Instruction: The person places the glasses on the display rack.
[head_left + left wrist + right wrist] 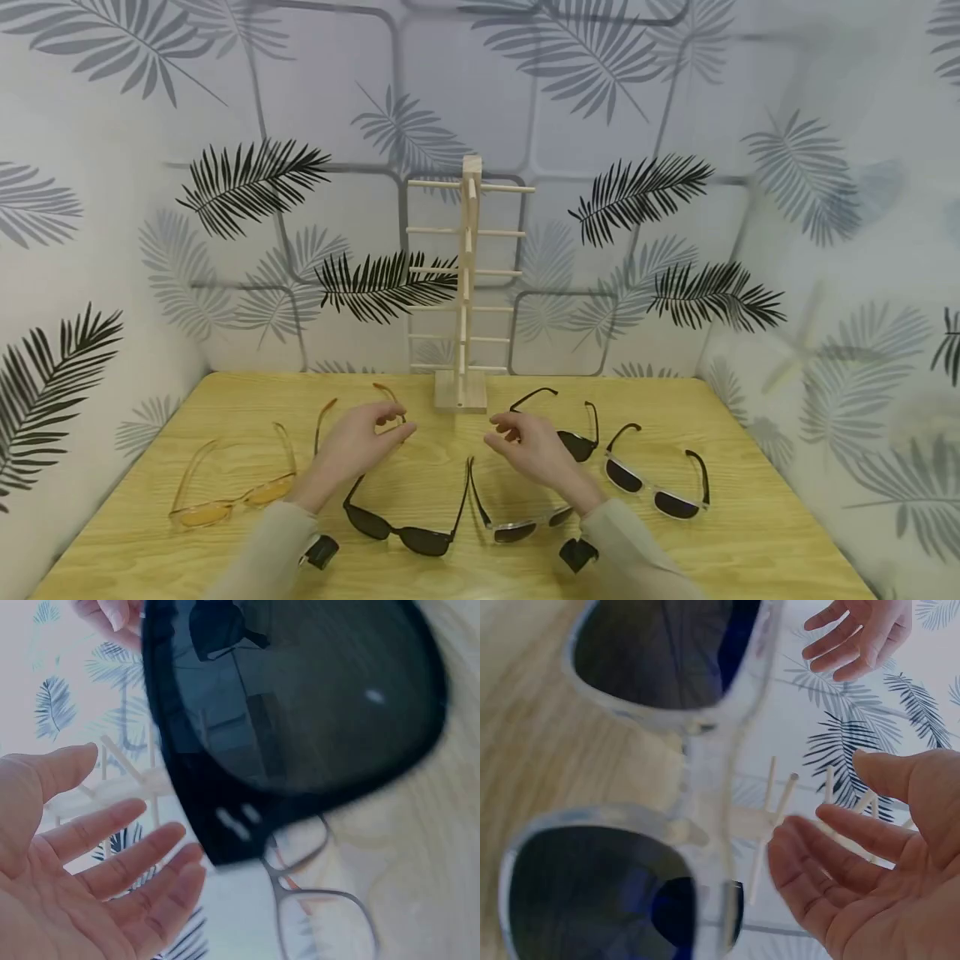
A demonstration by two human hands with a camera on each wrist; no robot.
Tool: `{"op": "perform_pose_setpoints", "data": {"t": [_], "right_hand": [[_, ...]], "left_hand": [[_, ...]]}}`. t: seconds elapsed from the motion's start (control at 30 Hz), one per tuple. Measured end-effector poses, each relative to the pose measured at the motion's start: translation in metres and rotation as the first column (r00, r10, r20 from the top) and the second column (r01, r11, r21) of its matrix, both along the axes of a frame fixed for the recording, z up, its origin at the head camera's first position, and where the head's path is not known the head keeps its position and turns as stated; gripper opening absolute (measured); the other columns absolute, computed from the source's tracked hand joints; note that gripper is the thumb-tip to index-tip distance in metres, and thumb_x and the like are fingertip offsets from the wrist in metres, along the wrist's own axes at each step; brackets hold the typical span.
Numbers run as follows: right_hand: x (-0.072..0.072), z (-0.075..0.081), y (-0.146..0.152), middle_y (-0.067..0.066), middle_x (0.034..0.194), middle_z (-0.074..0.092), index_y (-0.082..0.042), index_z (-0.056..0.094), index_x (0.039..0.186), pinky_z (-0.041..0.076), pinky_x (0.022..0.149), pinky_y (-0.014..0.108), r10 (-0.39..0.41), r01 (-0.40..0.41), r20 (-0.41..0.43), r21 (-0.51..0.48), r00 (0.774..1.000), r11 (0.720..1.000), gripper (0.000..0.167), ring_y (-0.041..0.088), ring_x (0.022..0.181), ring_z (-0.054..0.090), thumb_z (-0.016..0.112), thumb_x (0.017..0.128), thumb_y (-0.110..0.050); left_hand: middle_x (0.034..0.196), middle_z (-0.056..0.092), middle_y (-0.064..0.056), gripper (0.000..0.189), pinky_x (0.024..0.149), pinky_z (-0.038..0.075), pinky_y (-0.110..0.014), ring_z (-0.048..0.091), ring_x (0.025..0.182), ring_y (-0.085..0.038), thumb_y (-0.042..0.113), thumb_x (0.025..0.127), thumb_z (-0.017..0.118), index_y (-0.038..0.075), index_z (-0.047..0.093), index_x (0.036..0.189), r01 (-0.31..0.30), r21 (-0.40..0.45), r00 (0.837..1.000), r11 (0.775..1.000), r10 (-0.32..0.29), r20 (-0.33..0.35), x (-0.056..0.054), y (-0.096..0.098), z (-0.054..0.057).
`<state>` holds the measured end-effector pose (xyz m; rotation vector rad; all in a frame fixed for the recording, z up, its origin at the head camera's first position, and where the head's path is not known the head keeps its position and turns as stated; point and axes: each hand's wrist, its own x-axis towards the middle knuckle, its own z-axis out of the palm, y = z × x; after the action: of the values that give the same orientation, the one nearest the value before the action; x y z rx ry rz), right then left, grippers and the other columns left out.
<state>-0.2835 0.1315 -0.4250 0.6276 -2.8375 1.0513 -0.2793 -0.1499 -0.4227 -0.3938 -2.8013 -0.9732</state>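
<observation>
Pale sleeves (258, 554) rise from the lower edge of the frame as we look across a wood-grain bench (757, 550), a wooden rack (467, 250) of slim pegs standing at its far centre. Left of centre we find the left hand (363, 435), right of centre the right hand (531, 446); wrist views show the fingers (135, 859) of each loosely extended, gripping nothing. Below them, at lower centre, lie black sunglasses (402, 535) and, just to their right, clear-framed sunglasses (517, 531), arms unfolded toward the top of the frame. We judge both pairs light and stiff, smooth enough to slip, their hinges and lenses fragile; the bridge, or the arms near the hinges, looks to us the safest hold. One is black throughout, with dark, reflective lenses and small pale marks at a front corner; the other sets dark lenses in a see-through front with dark arms. Partly hidden behind the left hand, we spot thin-rimmed, orange-armed glasses (325, 892).
</observation>
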Motion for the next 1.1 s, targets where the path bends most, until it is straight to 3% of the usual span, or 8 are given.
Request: {"op": "perform_pose_setpoints", "data": {"t": [0.13,0.23,0.33,0.43,0.6,0.73,0.87,1.1], "right_hand": [[-0.002,-0.006,0.001,0.007,0.103,0.072,-0.012,0.069,0.117,0.055,0.069,0.034,0.019,-0.017,0.052,-0.054,0.998,0.998,0.030,0.020,0.087,0.067,0.065,0.096,-0.032],[-0.002,-0.009,0.003,0.011,0.099,0.072,-0.010,0.069,0.118,0.052,0.057,0.031,0.062,-0.043,0.153,-0.125,0.986,0.991,0.032,0.029,0.079,0.068,0.065,0.095,-0.032],[-0.001,-0.012,0.004,0.018,0.094,0.072,-0.007,0.069,0.118,0.044,0.045,0.028,0.130,-0.069,0.268,-0.223,0.955,0.972,0.033,0.026,0.062,0.063,0.066,0.095,-0.030],[0.000,-0.014,0.003,0.021,0.091,0.072,-0.005,0.070,0.115,0.035,0.042,0.024,0.209,-0.105,0.351,-0.293,0.913,0.950,0.030,0.016,0.051,0.051,0.066,0.095,-0.027],[0.000,-0.014,0.001,0.021,0.088,0.071,-0.003,0.072,0.110,0.027,0.039,0.022,0.325,-0.164,0.460,-0.355,0.827,0.920,0.026,0.009,0.045,0.038,0.067,0.095,-0.023],[0.002,-0.015,-0.002,0.010,0.082,0.072,-0.001,0.071,0.111,0.023,0.039,0.023,0.387,-0.196,0.524,-0.382,0.759,0.903,0.027,0.008,0.042,0.033,0.066,0.095,-0.022],[0.004,-0.015,-0.006,0.005,0.077,0.072,-0.002,0.071,0.113,0.021,0.038,0.023,0.412,-0.224,0.546,-0.379,0.730,0.898,0.028,0.007,0.040,0.032,0.066,0.095,-0.022],[0.006,-0.013,-0.012,0.022,0.081,0.073,-0.005,0.073,0.113,0.019,0.036,0.025,0.437,-0.298,0.577,-0.324,0.690,0.898,0.024,0.007,0.036,0.033,0.067,0.094,-0.018]], "left_hand": [[0.119,0.069,-0.009,0.041,0.089,0.054,-0.046,0.065,0.106,-0.026,0.038,0.094,0.065,0.009,0.068,0.122,0.037,0.073,0.999,0.997,-0.038,0.016,0.002,-0.013,-0.005],[0.111,0.071,-0.007,0.035,0.083,0.056,-0.040,0.066,0.096,-0.021,0.035,0.094,0.066,0.008,0.070,0.116,0.063,0.095,0.997,0.993,-0.066,0.029,0.003,-0.021,-0.007],[0.105,0.071,-0.004,0.030,0.077,0.056,-0.035,0.067,0.089,-0.016,0.034,0.094,0.066,0.010,0.072,0.111,0.090,0.092,0.994,0.992,-0.094,0.047,0.003,-0.030,-0.007],[0.103,0.071,-0.004,0.027,0.073,0.055,-0.032,0.066,0.087,-0.016,0.030,0.095,0.066,0.009,0.072,0.109,0.158,0.092,0.984,0.983,-0.165,0.074,0.004,-0.040,-0.008],[0.101,0.070,-0.014,0.023,0.062,0.055,-0.036,0.065,0.085,-0.022,0.019,0.096,0.065,0.002,0.069,0.111,0.266,0.183,0.934,0.946,-0.300,0.193,0.005,-0.054,-0.007],[0.100,0.069,-0.018,0.023,0.058,0.053,-0.037,0.062,0.083,-0.023,0.014,0.095,0.064,0.000,0.067,0.113,0.276,0.251,0.894,0.928,-0.344,0.287,0.006,-0.061,-0.007],[0.097,0.067,-0.019,0.023,0.060,0.054,-0.038,0.062,0.081,-0.023,0.010,0.094,0.065,-0.004,0.065,0.113,0.292,0.293,0.854,0.910,-0.387,0.349,0.007,-0.068,-0.007],[0.106,0.066,-0.024,0.025,0.062,0.056,-0.038,0.064,0.084,-0.024,0.008,0.093,0.065,-0.005,0.064,0.114,0.323,0.346,0.787,0.881,-0.453,0.419,0.006,-0.078,-0.007]]}}
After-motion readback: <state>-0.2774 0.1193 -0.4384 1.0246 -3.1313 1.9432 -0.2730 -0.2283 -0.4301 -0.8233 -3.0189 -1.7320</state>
